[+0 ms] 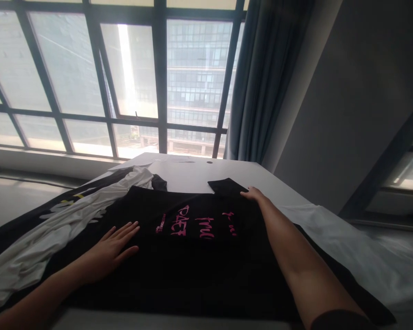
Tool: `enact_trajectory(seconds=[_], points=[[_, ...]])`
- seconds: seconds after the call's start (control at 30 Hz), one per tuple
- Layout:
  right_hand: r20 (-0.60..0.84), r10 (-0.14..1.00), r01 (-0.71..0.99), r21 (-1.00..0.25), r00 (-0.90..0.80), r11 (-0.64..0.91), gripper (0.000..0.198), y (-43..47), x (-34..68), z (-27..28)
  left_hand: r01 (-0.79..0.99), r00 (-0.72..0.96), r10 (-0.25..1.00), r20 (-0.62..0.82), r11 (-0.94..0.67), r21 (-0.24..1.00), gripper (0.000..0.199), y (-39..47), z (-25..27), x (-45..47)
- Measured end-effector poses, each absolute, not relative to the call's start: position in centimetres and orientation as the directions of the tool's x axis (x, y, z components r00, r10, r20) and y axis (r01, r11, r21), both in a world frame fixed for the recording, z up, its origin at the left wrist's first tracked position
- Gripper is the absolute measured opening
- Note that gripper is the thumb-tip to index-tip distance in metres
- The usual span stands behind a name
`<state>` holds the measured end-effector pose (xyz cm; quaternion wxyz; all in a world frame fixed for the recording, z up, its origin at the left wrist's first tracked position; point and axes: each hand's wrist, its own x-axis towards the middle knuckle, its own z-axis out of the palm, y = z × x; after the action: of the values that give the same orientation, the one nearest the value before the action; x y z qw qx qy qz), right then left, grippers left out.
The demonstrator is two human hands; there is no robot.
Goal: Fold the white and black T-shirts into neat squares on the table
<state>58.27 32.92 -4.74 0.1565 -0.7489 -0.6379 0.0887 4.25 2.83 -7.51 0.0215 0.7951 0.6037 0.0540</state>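
A black T-shirt (192, 270) with pink lettering lies spread across the white table, partly folded over at its far side. My left hand (115, 250) rests flat on its left part, fingers stretched out and holding nothing. At the far right, my right hand (253, 194) is closed on the shirt's fabric beside the sleeve (227, 185), which sticks out towards the window. Some of the right fingers are hidden by the hand itself.
White clothing (124, 188) and a dark garment with a print (55, 208) lie bunched along the left. Sheer white material (351, 243) lies at the right. Behind the white table (192, 172) are a large window (199, 73) and a grey-blue curtain (261, 82).
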Motion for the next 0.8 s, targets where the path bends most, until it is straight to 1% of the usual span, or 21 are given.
enact_trajectory(seconds=[0.1, 0.17, 0.2, 0.3, 0.33, 0.4, 0.47, 0.5, 0.53, 0.6, 0.63, 0.67, 0.73, 0.8], points=[[0.092, 0.977, 0.818, -0.565, 0.191, -0.107, 0.069, 34.1, 58.7, -5.3, 0.953, 0.284, 0.954, 0.099, -0.292, 0.082, 0.064, 3.0, -8.2, 3.8], [0.075, 0.980, 0.718, -0.691, 0.184, -0.082, 0.062, 34.6, 58.9, -5.3, 0.953, 0.285, 0.951, 0.119, -0.295, 0.075, 0.062, 3.1, -8.4, 3.7], [0.060, 0.983, 0.678, -0.731, 0.174, -0.076, 0.057, 34.7, 58.9, -5.1, 0.953, 0.284, 0.951, 0.121, -0.294, 0.074, 0.062, 3.1, -8.4, 3.7], [0.047, 0.990, 0.600, -0.799, 0.132, -0.042, 0.044, 34.0, 59.4, -3.8, 0.954, 0.282, 0.956, 0.085, -0.289, 0.084, 0.063, 3.1, -8.2, 3.8], [0.062, 0.993, 0.542, -0.840, 0.100, -0.003, 0.043, 33.4, 59.7, -3.2, 0.954, 0.280, 0.958, 0.066, -0.285, 0.089, 0.065, 3.0, -8.0, 3.9], [0.124, 0.992, 0.363, -0.925, 0.004, 0.114, 0.039, 31.6, 60.8, -2.0, 0.957, 0.272, 0.961, 0.041, -0.275, 0.097, 0.066, 2.9, -7.7, 4.1], [0.175, 0.975, 0.191, -0.961, -0.139, 0.200, 0.029, 29.1, 62.4, -0.8, 0.957, 0.267, 0.963, 0.041, -0.270, 0.102, 0.067, 2.9, -7.5, 4.2], [0.151, 0.962, 0.180, -0.964, -0.227, 0.194, 0.022, 27.7, 63.4, -0.4, 0.957, 0.268, 0.962, 0.050, -0.272, 0.103, 0.067, 2.9, -7.5, 4.3], [0.066, 0.947, 0.232, -0.962, -0.314, 0.144, 0.019, 26.3, 64.3, 0.0, 0.956, 0.268, 0.962, 0.059, -0.273, 0.103, 0.067, 2.9, -7.5, 4.3], [-0.177, 0.894, 0.409, -0.912, -0.413, 0.009, 0.022, 23.4, 65.7, 0.6, 0.959, 0.261, 0.963, 0.067, -0.266, 0.101, 0.068, 2.9, -7.7, 4.3], [-0.279, 0.866, 0.487, -0.872, -0.414, -0.048, 0.025, 22.2, 66.1, 0.8, 0.961, 0.254, 0.965, 0.062, -0.259, 0.100, 0.068, 3.0, -7.7, 4.3], [-0.343, 0.853, 0.544, -0.834, -0.393, -0.085, 0.032, 21.1, 66.2, 1.0, 0.963, 0.247, 0.967, 0.056, -0.252, 0.099, 0.069, 3.0, -7.7, 4.4], [-0.373, 0.875, 0.626, -0.772, -0.308, -0.109, 0.050, 19.6, 65.3, 1.1, 0.966, 0.237, 0.971, 0.044, -0.240, 0.100, 0.071, 3.0, -7.7, 4.5], [-0.324, 0.928, 0.720, -0.687, -0.185, -0.096, 0.065, 19.0, 63.3, 0.9, 0.967, 0.233, 0.972, 0.041, -0.236, 0.101, 0.071, 3.0, -7.5, 4.6]])
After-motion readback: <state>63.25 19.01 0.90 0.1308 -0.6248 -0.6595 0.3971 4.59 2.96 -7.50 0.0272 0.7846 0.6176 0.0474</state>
